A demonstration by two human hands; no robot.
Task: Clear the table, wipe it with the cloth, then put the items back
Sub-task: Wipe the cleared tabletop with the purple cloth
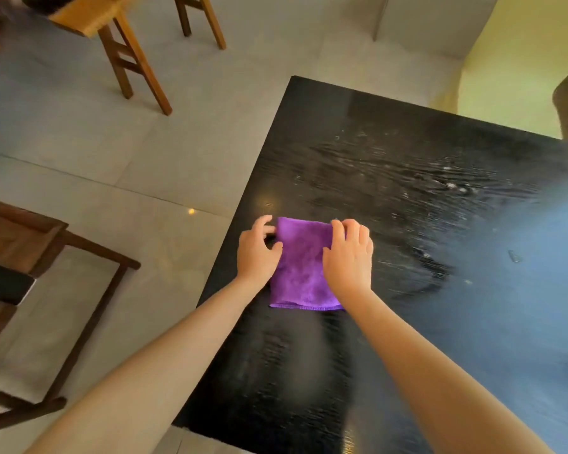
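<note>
From the head camera, a folded purple cloth (pixel 300 263) lies flat on the black tabletop (pixel 407 198), near its left edge. The left hand (pixel 258 253) sits at the cloth's left side, fingers curled loosely, fingertips touching the far left corner. The right hand (pixel 350 255) rests open, palm down, on the cloth's right edge, fingers spread over the far right corner. The cloth lies between and partly under both hands.
</note>
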